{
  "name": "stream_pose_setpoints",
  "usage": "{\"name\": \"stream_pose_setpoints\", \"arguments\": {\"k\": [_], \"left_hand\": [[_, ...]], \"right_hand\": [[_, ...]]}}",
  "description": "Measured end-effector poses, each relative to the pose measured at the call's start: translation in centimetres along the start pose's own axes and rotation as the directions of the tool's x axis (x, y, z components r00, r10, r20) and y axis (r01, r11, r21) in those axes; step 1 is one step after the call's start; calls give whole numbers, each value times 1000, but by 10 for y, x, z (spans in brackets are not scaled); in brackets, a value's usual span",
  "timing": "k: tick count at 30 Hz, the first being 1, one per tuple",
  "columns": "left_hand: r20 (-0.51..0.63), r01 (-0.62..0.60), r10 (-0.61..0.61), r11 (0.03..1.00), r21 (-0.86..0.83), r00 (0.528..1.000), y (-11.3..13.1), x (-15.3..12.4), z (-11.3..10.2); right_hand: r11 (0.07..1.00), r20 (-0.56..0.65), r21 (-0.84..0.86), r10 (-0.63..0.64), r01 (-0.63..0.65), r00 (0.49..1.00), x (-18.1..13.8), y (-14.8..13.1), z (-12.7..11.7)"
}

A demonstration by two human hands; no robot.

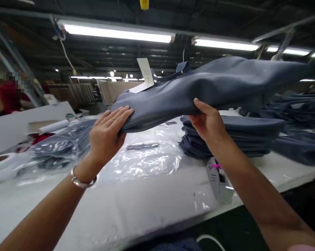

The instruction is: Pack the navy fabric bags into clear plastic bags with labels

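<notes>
Folded blue-grey trousers (212, 82) hang in the air above the table, held level between my two hands. My left hand (109, 130) grips their left end, fingers over the top and thumb beneath. Closed on the lower edge near the middle is my right hand (207, 120), its thumb in front and its fingers partly hidden under the cloth. A white paper tag (146, 75) sticks up at the waistband side. Below lies a sheet of clear plastic bags (149, 158). Beside my right hand rises a stack of folded dark garments (241, 134).
Plastic-wrapped garments (66, 143) lie on the left of the white table (147, 205), near a white roll (6, 164). More dark garments (298, 115) pile up at the right. A grey-and-white device (219, 179) stands near the front edge. A person in red (9, 92) is far left.
</notes>
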State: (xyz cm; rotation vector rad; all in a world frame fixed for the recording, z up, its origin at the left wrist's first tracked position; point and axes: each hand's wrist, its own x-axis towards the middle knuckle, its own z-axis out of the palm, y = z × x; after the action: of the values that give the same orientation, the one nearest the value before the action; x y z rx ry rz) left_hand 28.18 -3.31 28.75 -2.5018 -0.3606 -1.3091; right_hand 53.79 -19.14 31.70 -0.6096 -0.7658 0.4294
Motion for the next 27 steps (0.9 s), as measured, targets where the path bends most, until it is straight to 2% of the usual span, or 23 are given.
{"name": "stream_pose_setpoints", "arguments": {"k": [3, 5, 8, 10, 12, 14, 15, 17, 18, 19, 20, 21, 23, 24, 26, 27], "left_hand": [[16, -4, 3, 995, 96, 1000, -1, -69, -34], [42, -9, 3, 990, 142, 999, -1, -118, -47], [112, -30, 11, 984, 175, 994, 0, -193, -50], [175, -57, 27, 984, 166, 984, 2, -242, -43], [276, -73, 33, 988, 136, 960, 9, -286, -33], [374, -62, 20, 993, 101, 927, 21, -322, -23], [414, -50, 10, 995, 86, 910, 28, -337, -19], [471, -24, -12, 997, 71, 882, 42, -359, -14], [492, -12, -24, 997, 71, 870, 48, -366, -13], [510, -1, -36, 997, 72, 859, 53, -372, -12], [526, 8, -45, 997, 74, 849, 56, -375, -12], [537, 19, -58, 997, 78, 841, 57, -378, -12], [557, 30, -70, 996, 81, 828, 57, -379, -12], [565, 28, -69, 996, 81, 822, 57, -379, -13], [591, 15, -59, 997, 79, 804, 55, -378, -14], [608, 10, -56, 997, 78, 792, 55, -377, -15]], "right_hand": [[988, 16, 94, 125, -126, 992, -61, 45, 9], [966, -1, 135, 223, -221, 975, -102, 75, 6], [890, -84, 144, 446, -432, 891, -165, 122, -11], [795, -147, 130, 606, -592, 782, -209, 151, -28], [729, -194, 120, 683, -674, 704, -253, 173, -47], [673, -236, 74, 729, -736, 643, -293, 181, -68], [606, -234, 22, 776, -795, 585, -310, 179, -78], [380, -144, -190, 902, -906, 408, -330, 161, -95], [270, -74, -354, 946, -895, 315, -332, 147, -100], [210, -3, -526, 969, -824, 248, -329, 131, -102], [221, 63, -676, 968, -703, 243, -320, 116, -100], [272, 126, -777, 951, -567, 283, -306, 104, -95], [376, 213, -855, 883, -357, 419, -268, 92, -79], [425, 264, -868, 833, -258, 487, -247, 95, -69], [517, 374, -855, 657, -31, 655, -205, 121, -51], [531, 406, -844, 537, 77, 740, -186, 143, -44]]}}
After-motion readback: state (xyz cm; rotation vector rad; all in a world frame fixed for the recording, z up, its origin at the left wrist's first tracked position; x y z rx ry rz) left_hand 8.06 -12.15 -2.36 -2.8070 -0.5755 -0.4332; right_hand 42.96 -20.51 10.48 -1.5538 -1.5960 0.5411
